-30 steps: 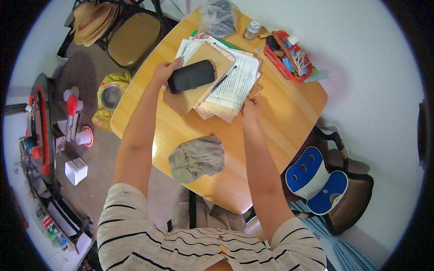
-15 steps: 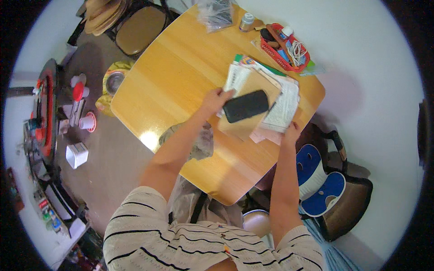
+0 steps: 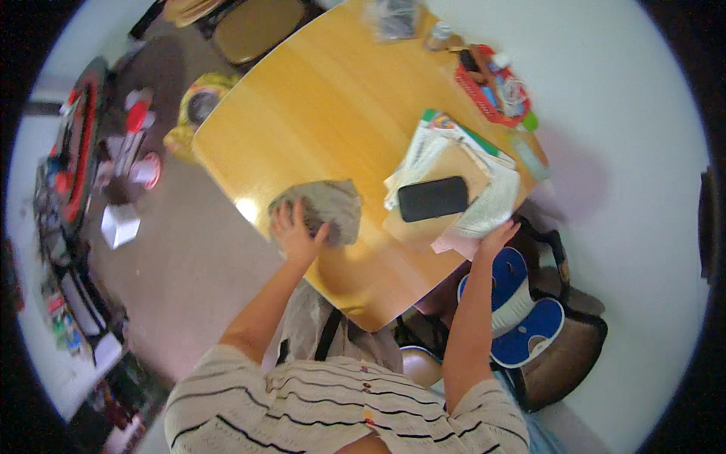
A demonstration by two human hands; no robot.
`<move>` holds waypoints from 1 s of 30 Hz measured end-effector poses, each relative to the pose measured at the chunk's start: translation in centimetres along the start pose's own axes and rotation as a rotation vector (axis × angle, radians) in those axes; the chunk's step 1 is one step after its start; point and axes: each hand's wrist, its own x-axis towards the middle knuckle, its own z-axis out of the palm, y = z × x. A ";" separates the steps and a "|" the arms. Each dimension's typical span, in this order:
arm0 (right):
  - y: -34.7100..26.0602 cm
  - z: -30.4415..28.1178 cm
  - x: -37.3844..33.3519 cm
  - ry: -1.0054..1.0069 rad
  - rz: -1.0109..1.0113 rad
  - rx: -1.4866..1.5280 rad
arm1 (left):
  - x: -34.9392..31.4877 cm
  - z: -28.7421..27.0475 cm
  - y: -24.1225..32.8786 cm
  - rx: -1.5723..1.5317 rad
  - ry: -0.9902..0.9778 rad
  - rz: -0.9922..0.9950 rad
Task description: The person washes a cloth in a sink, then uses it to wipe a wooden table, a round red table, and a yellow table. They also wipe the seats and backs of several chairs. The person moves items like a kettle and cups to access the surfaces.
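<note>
My left hand (image 3: 296, 233) lies with spread fingers on a crumpled grey-brown cloth (image 3: 340, 206) near the table's front left edge. At the right edge of the table, my right hand (image 3: 497, 237) touches the lower right corner of a stack of papers (image 3: 495, 198), fingers stretched out, slightly blurred. The stack is loosely fanned, with white printed sheets, a pink sheet (image 3: 456, 244) and a green-edged booklet (image 3: 431, 117). A tan notebook or envelope (image 3: 404, 230) lies on top of it. On that rests a black smartphone (image 3: 432, 199), dark screen up.
A red basket (image 3: 482, 101) of small items stands at the table's (image 3: 302, 106) far right, near a small bottle (image 3: 439, 34) and a plastic bag (image 3: 395, 19). A chair with a blue-and-white cushion (image 3: 508, 280) is at the right. A white bin (image 3: 121, 225) stands on the floor at left.
My left hand has left the paper stack and moved left and nearer, onto the grey-brown cloth, which now lies more spread out. My right hand stays at the papers' corner. The view has shifted.
</note>
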 end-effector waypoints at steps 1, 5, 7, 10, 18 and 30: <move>0.7 0.2 2.9 0.041 -0.087 -0.104 | -0.5 0.2 -1.1 0.003 -0.012 -0.003; 1.1 -2.3 18.8 0.011 -0.292 -0.228 | -0.1 3.2 -0.3 0.033 -0.051 0.013; 0.8 -1.1 20.4 -0.142 -0.231 -0.606 | 0.0 2.9 0.4 0.063 -0.074 -0.005; -1.0 1.7 19.2 -0.212 -0.345 -1.080 | 1.1 2.3 1.3 0.109 -0.089 0.018; -1.8 1.9 18.7 -0.140 -0.379 -1.353 | 13.1 6.2 7.8 0.174 -0.076 0.248; -12.9 1.5 16.9 -0.171 -0.606 -0.503 | 19.5 7.9 11.2 0.348 -0.140 0.261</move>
